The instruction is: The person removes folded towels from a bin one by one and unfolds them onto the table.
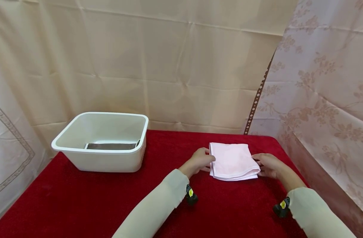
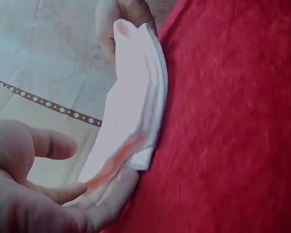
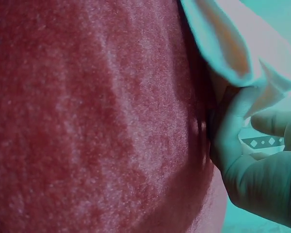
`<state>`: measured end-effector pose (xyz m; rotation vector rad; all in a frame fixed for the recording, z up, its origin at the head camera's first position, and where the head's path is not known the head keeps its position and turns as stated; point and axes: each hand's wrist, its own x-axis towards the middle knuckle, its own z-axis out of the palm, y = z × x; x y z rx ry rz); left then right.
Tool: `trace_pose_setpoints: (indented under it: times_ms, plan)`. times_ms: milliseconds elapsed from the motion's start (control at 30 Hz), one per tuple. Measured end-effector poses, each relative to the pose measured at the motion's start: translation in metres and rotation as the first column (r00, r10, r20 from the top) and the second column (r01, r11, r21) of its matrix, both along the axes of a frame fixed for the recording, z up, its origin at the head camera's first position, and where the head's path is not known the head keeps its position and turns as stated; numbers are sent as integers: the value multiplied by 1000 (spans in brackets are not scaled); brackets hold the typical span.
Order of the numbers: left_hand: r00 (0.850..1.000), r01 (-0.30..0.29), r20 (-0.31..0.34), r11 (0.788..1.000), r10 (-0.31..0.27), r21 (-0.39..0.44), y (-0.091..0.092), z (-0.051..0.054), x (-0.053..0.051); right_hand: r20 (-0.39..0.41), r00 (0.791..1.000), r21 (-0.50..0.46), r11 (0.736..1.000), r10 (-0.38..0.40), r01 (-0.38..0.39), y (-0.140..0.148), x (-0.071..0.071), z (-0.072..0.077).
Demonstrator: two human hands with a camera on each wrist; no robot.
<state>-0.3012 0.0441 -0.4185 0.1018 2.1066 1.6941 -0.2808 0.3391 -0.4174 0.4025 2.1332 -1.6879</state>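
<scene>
A folded pale pink cloth [image 1: 231,161] with white edging lies flat on the red table cover, its layers stacked at the near edge. My left hand [image 1: 200,160] is at its left side. In the left wrist view, the fingers [image 2: 117,194] touch the edge of the cloth [image 2: 131,92], while the thumb stands apart from it. At the opposite side is my right hand [image 1: 270,165]. Seen from the right wrist, its fingers [image 3: 228,126] reach under the cloth's edge [image 3: 233,43], and the thumb is close to the corner without a visible pinch.
A cream plastic basin [image 1: 110,162] stands at the left rear of the table. Inside it is a dark grey, light-edged item [image 1: 111,146], partly hidden by the rim. The red cover [image 1: 89,201] spans the table. Beige curtain [image 1: 169,66] hangs behind, floral curtain [image 1: 327,99] at right.
</scene>
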Motion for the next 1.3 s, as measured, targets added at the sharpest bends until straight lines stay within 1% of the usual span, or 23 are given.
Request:
trace_pose_setpoints:
  times_ms: [67, 133, 233, 333, 500, 667, 900, 967, 1067, 1200, 1300]
  plan:
    - [1000, -19, 17, 1000, 19, 11, 2, 1, 1, 5, 1000, 7, 1000, 9, -9, 0, 0, 1]
    - [999, -41, 34, 999, 40, 26, 4, 1, 1, 9, 1000, 35, 999, 22, -22, 1, -1, 1]
    - [996, -71, 63, 996, 68, 44, 7, 0, 0, 14, 999, 86, 995, 40, -41, 1, -1, 2]
    - [992, -98, 87, 993, 93, 62, 8, -2, 0, 15, 999, 109, 993, 41, -42, 1, -1, 1]
    - [988, -123, 106, 990, 115, 71, 10, -4, -1, 24, 1000, 105, 994, 18, -20, -1, -1, 0]
    - [985, -139, 112, 988, 131, 69, 9, -6, -1, 42, 999, 86, 996, 14, -18, -2, -2, 1]
    - [981, -166, 120, 982, 154, 94, 12, -8, -2, 33, 998, 49, 998, 45, -46, -4, -1, 2]
    - [980, -168, 124, 980, 155, 103, 13, -9, -2, 31, 998, 35, 998, 49, -50, -4, -1, 2]
    - [983, -151, 122, 983, 138, 107, 15, -10, -1, 31, 998, 14, 999, 48, -49, -4, 0, 2]
    - [990, -117, 91, 988, 108, 102, 17, -11, 0, 23, 999, -21, 999, 40, -39, -5, 0, 1]
    - [992, -114, 72, 988, 107, 101, 18, -12, 1, -1, 999, -52, 998, 43, -43, -5, -1, -1]
